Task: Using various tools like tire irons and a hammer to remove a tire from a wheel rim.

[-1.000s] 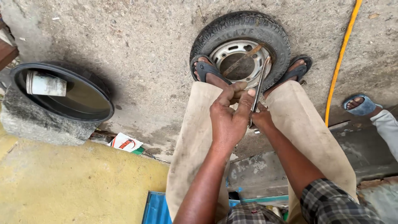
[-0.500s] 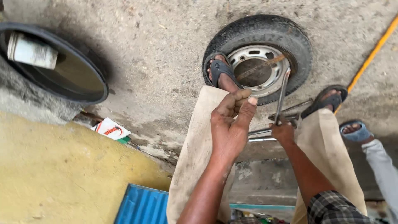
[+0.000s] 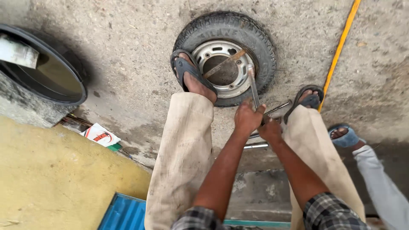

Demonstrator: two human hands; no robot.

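Observation:
A small black tyre (image 3: 260, 38) on a grey steel rim (image 3: 204, 53) lies flat on the concrete. My left foot in a dark sandal (image 3: 187, 72) presses on its near edge. A long metal tyre lever (image 3: 252, 85) stands with its tip at the rim's right side. My left hand (image 3: 246, 117) grips the lever's shaft, and my right hand (image 3: 270, 129) holds it just below. A second flat bar (image 3: 223, 64) lies across the rim's centre hole. My right foot in a sandal (image 3: 307, 100) stands to the tyre's right.
More metal bars (image 3: 277, 107) lie on the ground between my feet. A black rubber basin of water (image 3: 51, 79) sits on a stone block at left. A yellow hose (image 3: 338, 49) runs at right, beside another person's foot in a blue sandal (image 3: 347, 136). A small packet (image 3: 100, 135) lies by the yellow floor edge.
Both hands dropped lower and closed together on the lever, whose tip now sits at the rim's right edge. The view shifted, so the tyre appears further left and nearer.

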